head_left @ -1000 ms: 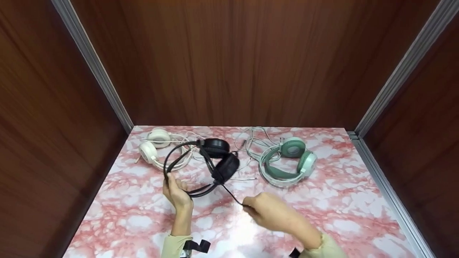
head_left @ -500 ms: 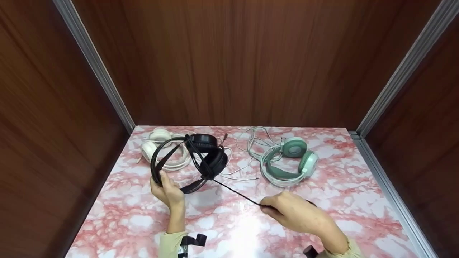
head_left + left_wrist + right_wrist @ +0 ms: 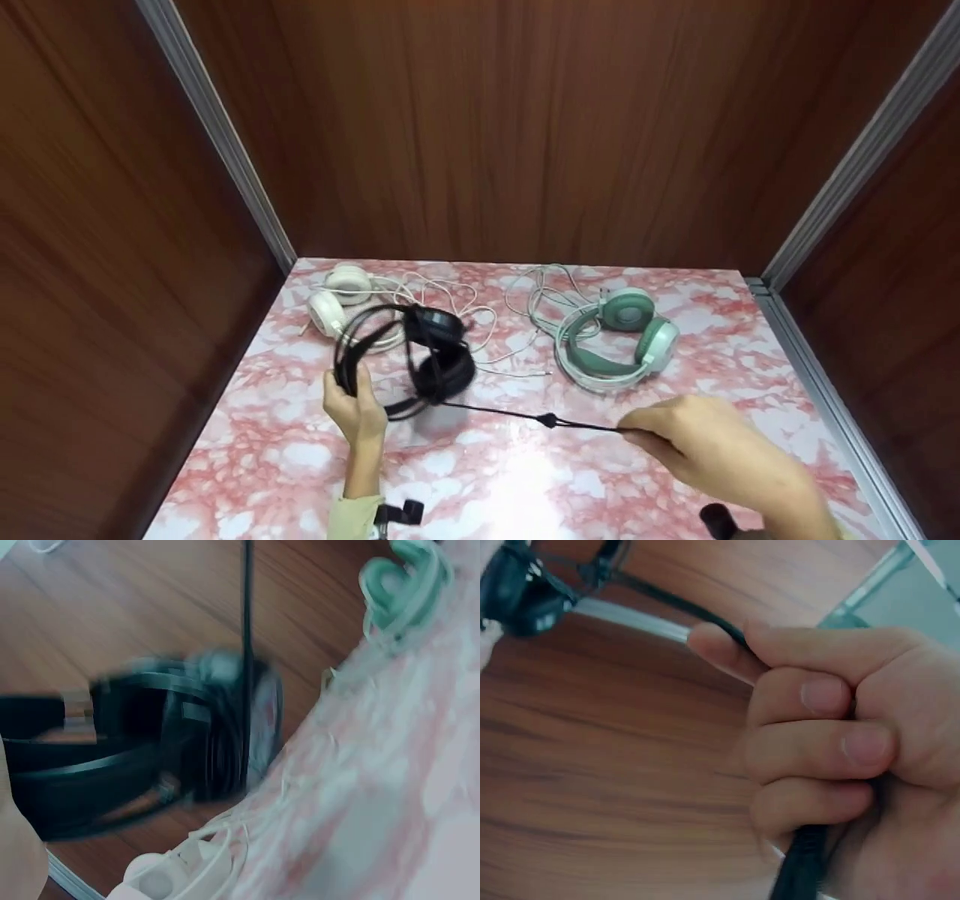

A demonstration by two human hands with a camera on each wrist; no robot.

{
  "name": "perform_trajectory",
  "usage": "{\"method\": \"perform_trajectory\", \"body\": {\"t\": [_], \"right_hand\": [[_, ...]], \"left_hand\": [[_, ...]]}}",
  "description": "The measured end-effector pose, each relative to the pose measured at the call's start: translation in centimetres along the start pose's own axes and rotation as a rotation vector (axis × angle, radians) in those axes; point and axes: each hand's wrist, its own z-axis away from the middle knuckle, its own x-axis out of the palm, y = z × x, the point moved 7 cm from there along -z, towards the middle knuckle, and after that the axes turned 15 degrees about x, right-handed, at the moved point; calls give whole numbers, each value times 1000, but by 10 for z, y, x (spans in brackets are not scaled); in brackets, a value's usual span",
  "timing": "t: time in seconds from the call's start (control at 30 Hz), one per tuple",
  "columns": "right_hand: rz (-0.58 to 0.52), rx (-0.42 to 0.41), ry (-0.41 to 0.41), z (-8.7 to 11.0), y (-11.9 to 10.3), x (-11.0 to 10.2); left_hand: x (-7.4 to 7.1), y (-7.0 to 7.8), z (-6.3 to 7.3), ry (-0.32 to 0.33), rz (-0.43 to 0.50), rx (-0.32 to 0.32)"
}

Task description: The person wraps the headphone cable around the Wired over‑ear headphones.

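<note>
Black over-ear headphones (image 3: 444, 373) are held above the table by my left hand (image 3: 358, 405), which grips the headband at its left side. From the lower ear cup a black cable (image 3: 499, 411) runs taut to the right, with a small dark lump along it. My right hand (image 3: 705, 446) has its fingers curled round the far end of that cable. In the right wrist view the cable (image 3: 682, 604) enters between thumb and forefinger, and a dark bundle (image 3: 802, 862) comes out below the little finger. The left wrist view shows the headphones (image 3: 187, 727) blurred.
White headphones (image 3: 328, 313) with a loose white cord lie at the back left, partly behind the black pair. Green headphones (image 3: 600, 360) with a tangled pale cable lie at the right. The marbled table (image 3: 285, 457) is bounded by brown wooden panels (image 3: 487, 135) and metal rails.
My right hand has moved to the right with the cable, and more of the cable now stretches between the hands. The black headphones shifted left, then slightly back to the right.
</note>
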Motion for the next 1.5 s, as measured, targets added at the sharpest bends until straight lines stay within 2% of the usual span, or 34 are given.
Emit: {"method": "perform_trajectory", "body": {"t": [0.1,0.2,0.37,0.47,0.53,0.63,0.73,0.83,0.9,0.97,1.03,1.17,1.23,1.33,1.4,1.47,1.5], "right_hand": [[34,-39,28,5,-8,-17],[55,-116,103,3,-19,-35],[14,-334,286,-17,-31,-63],[-33,-423,348,-35,-30,-75],[-52,-434,367,-49,-25,-80],[-88,-405,383,-71,-11,-80],[-119,-358,423,-94,10,-70],[-158,-276,442,-116,38,-51],[-190,-198,439,-128,61,-35],[-251,-116,410,-136,84,-17],[-312,-39,365,-141,103,3],[-384,63,248,-138,119,42],[-404,96,191,-135,119,61],[-539,167,72,-129,121,93],[-685,205,40,-122,121,118],[-838,297,26,-110,118,150],[-907,286,68,-104,124,176]], "left_hand": [[7,5,5,-95,10,-4],[18,11,7,-206,30,-23],[36,20,10,-393,102,-46],[48,22,15,-522,244,-47],[57,18,26,-621,375,-97],[65,11,44,-739,577,-194],[67,10,59,-791,780,-280],[67,16,68,-808,1000,-330],[67,19,74,-809,1158,-395],[67,20,80,-796,1332,-490],[66,20,87,-769,1511,-613],[68,18,100,-707,1799,-864],[71,17,106,-665,1881,-965],[77,14,113,-585,1949,-1039],[81,4,118,-527,1985,-1042],[81,0,121,-454,1997,-1042],[81,-3,122,-418,1990,-1042]]}}
